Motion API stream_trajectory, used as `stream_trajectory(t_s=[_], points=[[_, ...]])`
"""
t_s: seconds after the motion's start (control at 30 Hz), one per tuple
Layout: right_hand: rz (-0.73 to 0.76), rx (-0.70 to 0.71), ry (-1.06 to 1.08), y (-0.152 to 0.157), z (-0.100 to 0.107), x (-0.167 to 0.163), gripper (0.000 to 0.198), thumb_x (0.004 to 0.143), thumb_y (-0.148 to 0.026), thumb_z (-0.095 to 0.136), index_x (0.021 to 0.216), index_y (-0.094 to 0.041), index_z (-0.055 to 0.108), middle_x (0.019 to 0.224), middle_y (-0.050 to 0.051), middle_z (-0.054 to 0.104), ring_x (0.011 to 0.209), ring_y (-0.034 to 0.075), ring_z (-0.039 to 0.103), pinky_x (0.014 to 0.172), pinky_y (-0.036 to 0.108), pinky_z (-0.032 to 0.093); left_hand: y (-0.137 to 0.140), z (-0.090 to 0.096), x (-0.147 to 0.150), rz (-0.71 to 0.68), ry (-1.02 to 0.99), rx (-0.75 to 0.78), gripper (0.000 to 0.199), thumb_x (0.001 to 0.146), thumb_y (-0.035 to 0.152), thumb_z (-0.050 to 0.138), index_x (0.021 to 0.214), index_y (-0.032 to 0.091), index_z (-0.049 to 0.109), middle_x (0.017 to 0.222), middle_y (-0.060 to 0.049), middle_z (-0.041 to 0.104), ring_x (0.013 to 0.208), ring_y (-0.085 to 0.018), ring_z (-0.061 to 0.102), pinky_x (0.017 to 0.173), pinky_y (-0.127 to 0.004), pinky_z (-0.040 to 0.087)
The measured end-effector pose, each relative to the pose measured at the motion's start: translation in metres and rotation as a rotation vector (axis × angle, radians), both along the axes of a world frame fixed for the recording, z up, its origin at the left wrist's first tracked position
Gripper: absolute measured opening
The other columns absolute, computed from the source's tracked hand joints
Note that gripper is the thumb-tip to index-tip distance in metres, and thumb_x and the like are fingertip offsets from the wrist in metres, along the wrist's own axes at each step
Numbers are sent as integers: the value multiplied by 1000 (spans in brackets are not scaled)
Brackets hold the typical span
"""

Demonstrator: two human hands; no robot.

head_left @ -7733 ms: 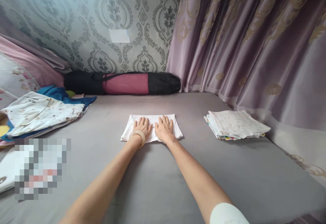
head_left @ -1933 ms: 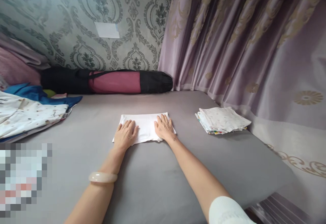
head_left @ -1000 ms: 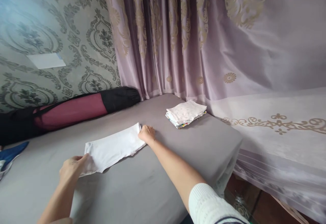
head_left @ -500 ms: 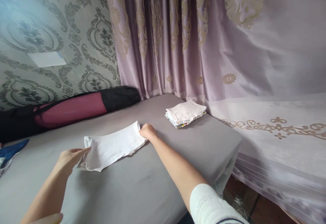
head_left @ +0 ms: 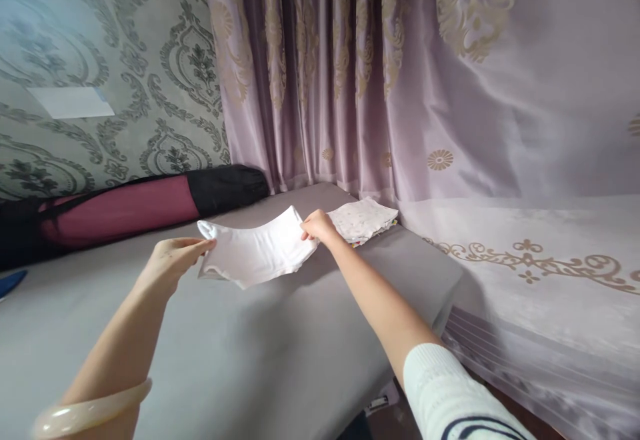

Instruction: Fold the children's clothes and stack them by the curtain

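A folded white cloth garment (head_left: 257, 250) hangs slightly sagging between my two hands, lifted above the grey bed sheet (head_left: 210, 353). My left hand (head_left: 175, 260) pinches its left end between thumb and fingers. At the right end, my right hand (head_left: 319, 225) grips the edge in closed fingers. Just beyond my right hand lies a stack of folded cloths (head_left: 365, 219), its top one pale with small faint marks. My right hand and forearm hide part of that stack. Exactly what kind of garment I hold cannot be told.
A long black and maroon bag (head_left: 125, 207) lies along the patterned wall. Lilac curtains (head_left: 320, 93) hang behind the bed and down its right side. A bit of blue cloth (head_left: 11, 283) shows at the left edge.
Both hands have raised the white garment off the sheet and carried it right and away from me, close to the stack. The view has shifted slightly right.
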State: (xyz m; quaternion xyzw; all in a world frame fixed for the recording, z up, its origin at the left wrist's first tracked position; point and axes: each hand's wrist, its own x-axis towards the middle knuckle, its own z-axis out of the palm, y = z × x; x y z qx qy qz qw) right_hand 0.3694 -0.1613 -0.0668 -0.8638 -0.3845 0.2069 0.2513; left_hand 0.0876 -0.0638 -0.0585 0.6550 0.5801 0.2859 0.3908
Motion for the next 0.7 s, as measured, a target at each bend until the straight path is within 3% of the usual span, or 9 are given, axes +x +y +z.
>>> stream_trajectory(t_s=[0.2, 0.4, 0.7], points=[[-139, 44, -57, -23, 30, 57, 14, 80, -15, 59, 76, -15, 72, 63, 2, 73, 64, 11, 69, 65, 18, 50, -23, 8, 71, -141, -242, -26, 42, 48, 46, 74, 73, 13, 71, 50, 4, 49, 52, -10, 37, 50, -23, 24], [-297, 78, -174, -49, 56, 99, 14, 82, -14, 59, 76, -14, 71, 65, 5, 73, 70, 13, 71, 74, 22, 51, -41, 0, 136, -230, -388, -31, 35, 46, 45, 74, 62, 14, 68, 51, 1, 53, 50, -9, 38, 49, -24, 26], [-424, 97, -395, -62, 64, 162, 22, 90, -19, 49, 96, -13, 69, 69, 9, 72, 90, 21, 70, 85, 31, 49, -59, -17, 216, -318, -556, -135, 32, 50, 41, 74, 63, 13, 68, 55, -1, 57, 49, -8, 41, 48, -24, 28]])
